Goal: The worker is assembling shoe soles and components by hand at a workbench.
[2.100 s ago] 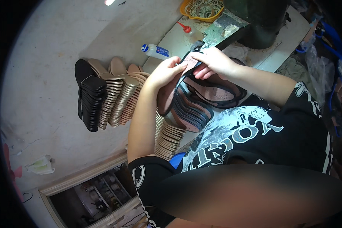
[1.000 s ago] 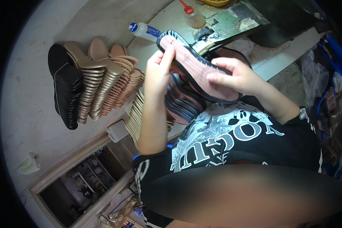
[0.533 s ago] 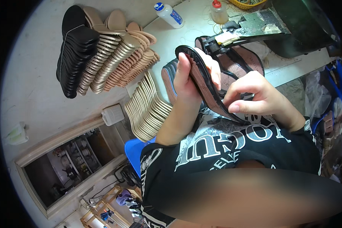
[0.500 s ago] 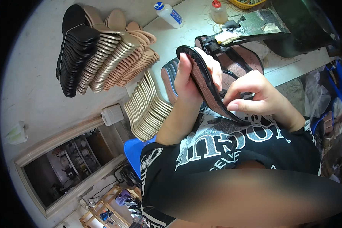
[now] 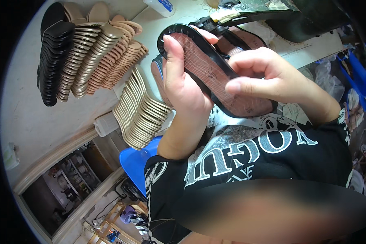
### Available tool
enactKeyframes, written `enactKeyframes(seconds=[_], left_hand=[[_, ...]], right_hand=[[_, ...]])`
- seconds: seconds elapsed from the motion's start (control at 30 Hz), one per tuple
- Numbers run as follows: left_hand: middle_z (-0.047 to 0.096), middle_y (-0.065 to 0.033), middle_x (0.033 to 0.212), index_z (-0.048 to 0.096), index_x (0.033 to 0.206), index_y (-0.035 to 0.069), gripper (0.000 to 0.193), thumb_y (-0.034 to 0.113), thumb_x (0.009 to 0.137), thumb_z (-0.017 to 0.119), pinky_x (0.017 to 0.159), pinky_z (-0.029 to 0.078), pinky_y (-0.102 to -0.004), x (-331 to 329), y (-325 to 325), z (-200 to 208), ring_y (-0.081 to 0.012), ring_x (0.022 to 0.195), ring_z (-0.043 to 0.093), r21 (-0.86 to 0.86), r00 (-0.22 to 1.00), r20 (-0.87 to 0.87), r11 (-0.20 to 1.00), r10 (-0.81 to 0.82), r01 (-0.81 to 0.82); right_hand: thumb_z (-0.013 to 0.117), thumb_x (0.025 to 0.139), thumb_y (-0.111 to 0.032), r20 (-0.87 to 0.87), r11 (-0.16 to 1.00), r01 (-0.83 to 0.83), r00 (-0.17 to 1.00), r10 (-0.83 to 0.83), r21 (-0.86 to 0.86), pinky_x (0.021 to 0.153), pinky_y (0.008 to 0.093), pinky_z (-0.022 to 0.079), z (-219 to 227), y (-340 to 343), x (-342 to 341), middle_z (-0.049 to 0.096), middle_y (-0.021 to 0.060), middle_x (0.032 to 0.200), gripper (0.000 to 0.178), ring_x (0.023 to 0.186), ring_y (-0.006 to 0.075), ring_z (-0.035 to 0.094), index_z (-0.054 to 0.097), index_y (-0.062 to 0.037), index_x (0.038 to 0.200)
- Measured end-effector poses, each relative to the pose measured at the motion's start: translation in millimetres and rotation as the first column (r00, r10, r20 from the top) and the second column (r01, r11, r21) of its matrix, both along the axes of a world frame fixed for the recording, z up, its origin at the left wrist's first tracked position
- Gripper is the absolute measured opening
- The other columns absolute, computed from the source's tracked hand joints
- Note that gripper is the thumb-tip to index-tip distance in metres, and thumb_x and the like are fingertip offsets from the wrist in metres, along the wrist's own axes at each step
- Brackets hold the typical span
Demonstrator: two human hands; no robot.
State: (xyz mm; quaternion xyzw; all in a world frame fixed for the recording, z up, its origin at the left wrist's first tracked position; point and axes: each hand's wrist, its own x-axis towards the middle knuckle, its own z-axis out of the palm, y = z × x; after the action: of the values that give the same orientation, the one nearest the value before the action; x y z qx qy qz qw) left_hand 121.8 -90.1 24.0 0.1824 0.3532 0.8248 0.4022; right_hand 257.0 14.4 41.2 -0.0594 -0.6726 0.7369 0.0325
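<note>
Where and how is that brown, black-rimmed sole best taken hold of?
I'd pinch the sole by its long upper-right edge, near the middle, coming from the right: thumb on the brown face, fingers behind. It looks long and flat, tilted with that face showing. Its upper end is in the left hand, leaving this edge for the right hand, which is there.

One sole (image 5: 213, 79) is held by the left grip (image 5: 187, 91), and its edge is pinched by the right grip (image 5: 268, 73). Its brownish-pink face is surrounded by a black border, pleated at the upper end. It is tilted: one rounded end is raised above the left grip, the other lowered beneath the right grip.
</note>
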Motion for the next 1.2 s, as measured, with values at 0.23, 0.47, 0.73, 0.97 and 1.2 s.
enactKeyframes(seconds=[0.23,0.47,0.73,0.97,1.2], left_hand=[[0.059,-0.0112,0.094,0.058,0.093,-0.001,0.018,0.014,0.093,0.047,0.087,0.044,-0.0336,-14.4,19.8,-11.6,-0.0225,0.092,0.056,-0.158,0.983,-0.146,0.978,0.109,-0.132],[0.045,-0.0165,0.111,0.060,0.094,0.002,0.021,0.020,0.085,0.058,0.095,0.029,-0.0411,-32.6,58.5,-57.9,-0.0319,0.106,0.038,-0.111,0.240,-0.970,0.843,0.022,-0.526],[0.048,-0.0157,0.107,0.062,0.095,0.002,0.035,0.035,0.084,0.060,0.091,0.028,-0.0463,-53.2,98.6,-71.5,-0.0324,0.103,0.038,-0.203,0.231,-0.971,0.740,-0.066,-0.642],[0.057,-0.0203,0.108,0.063,0.103,0.002,0.042,0.040,0.085,0.060,0.094,0.036,-0.0443,-109.8,110.8,-63.1,-0.0346,0.109,0.046,-0.337,0.310,-0.935,0.712,-0.174,-0.616],[0.056,-0.0070,0.080,0.052,0.101,0.007,0.019,0.024,0.099,0.044,0.058,0.044,-0.0270,-41.8,20.2,-37.0,-0.0182,0.067,0.052,0.119,0.998,0.013,0.991,-0.064,0.062]], right_hand=[[0.069,0.083,-0.018,0.021,0.997,0.049,0.999,-0.050,0.062,0.078,0.0251,0.045,-27.0,-0.8,26.8,0.064,0.0042,0.094,0.033,0.086,0.0084,0.055,0.061,0.0031,0.107],[0.068,0.084,-0.016,0.094,0.847,0.460,0.887,-0.452,-0.266,0.076,0.0226,0.048,-58.6,2.6,35.1,0.065,0.0049,0.095,0.031,0.083,0.0069,0.058,0.061,0.0033,0.107],[0.069,0.083,-0.025,0.165,0.824,0.526,0.850,-0.501,-0.212,0.064,0.0213,0.045,-68.0,35.9,15.5,0.064,0.0025,0.080,0.030,0.070,0.0053,0.056,0.065,0.0042,0.091],[0.067,0.084,-0.026,0.071,0.857,0.504,0.864,-0.499,-0.106,0.059,0.0210,0.043,-54.9,36.4,-36.4,0.062,0.0000,0.074,0.030,0.067,0.0042,0.052,0.065,0.0029,0.087],[0.072,0.078,-0.018,-0.252,0.666,0.371,0.929,-0.272,0.648,0.052,0.0354,0.044,-46.5,-33.9,1.5,0.057,0.0140,0.064,0.020,0.056,0.0260,0.058,0.061,-0.0014,0.079]])
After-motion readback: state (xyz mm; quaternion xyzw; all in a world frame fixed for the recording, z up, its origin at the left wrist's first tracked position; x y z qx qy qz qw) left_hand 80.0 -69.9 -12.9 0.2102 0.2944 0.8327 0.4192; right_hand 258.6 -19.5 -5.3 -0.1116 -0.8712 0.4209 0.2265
